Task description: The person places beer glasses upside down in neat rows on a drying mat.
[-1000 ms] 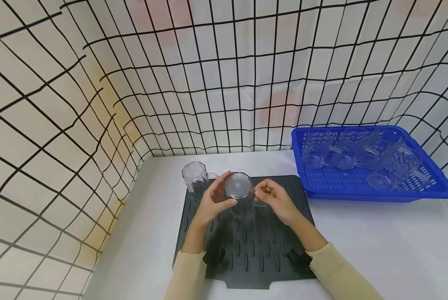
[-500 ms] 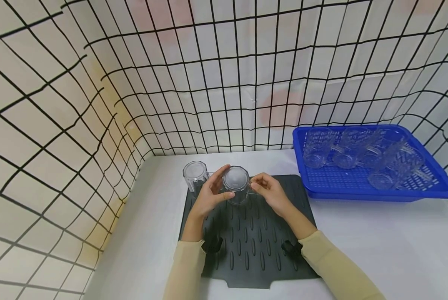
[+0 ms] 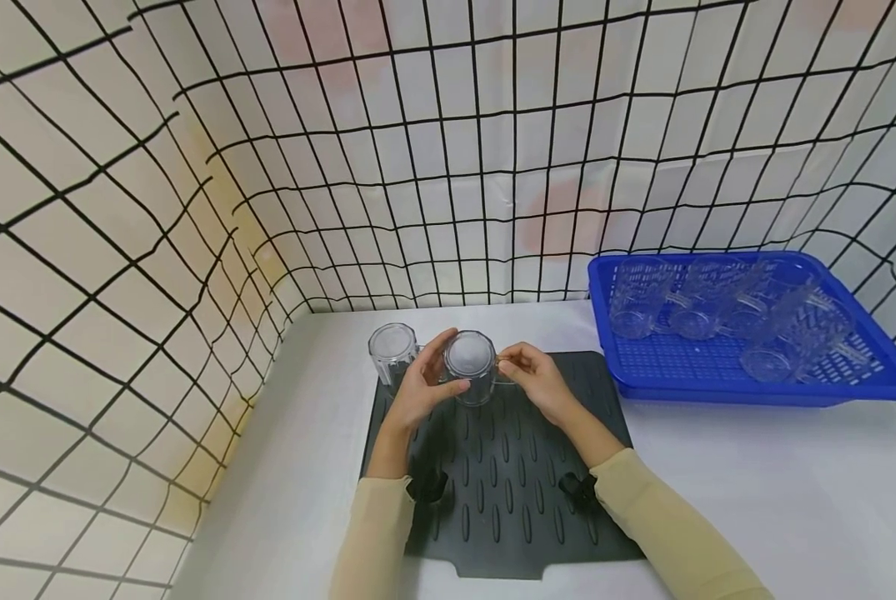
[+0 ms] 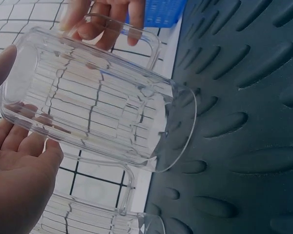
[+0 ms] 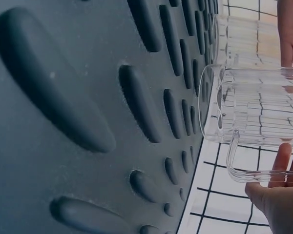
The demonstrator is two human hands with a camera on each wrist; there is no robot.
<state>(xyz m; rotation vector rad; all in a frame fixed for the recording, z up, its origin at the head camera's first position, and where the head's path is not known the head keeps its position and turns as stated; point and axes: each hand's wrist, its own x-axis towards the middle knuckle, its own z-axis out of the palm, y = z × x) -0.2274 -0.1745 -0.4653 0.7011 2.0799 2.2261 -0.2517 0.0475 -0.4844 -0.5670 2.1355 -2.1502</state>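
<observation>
An upside-down clear glass mug (image 3: 470,353) is between both hands at the back of the dark drying mat (image 3: 503,537). My left hand (image 3: 420,392) holds its side near the base, thumb in front and fingers behind. With fingers and thumb, my right hand (image 3: 533,377) pinches the handle on the right. In the left wrist view the mug's rim (image 4: 185,131) meets the mat, though firm contact is hard to tell. A second upturned glass mug (image 3: 392,343) stands left of it at the mat's back-left corner, partly hidden by my left hand.
A blue plastic basket (image 3: 755,393) with several clear glass mugs (image 3: 698,300) stands at the back right. A black wire grid (image 3: 515,125) rises behind and to the left of the white table (image 3: 282,467).
Both hands have carried the upturned mug away from me and slightly left, closer to the standing mug. Over the last half second it has barely moved.
</observation>
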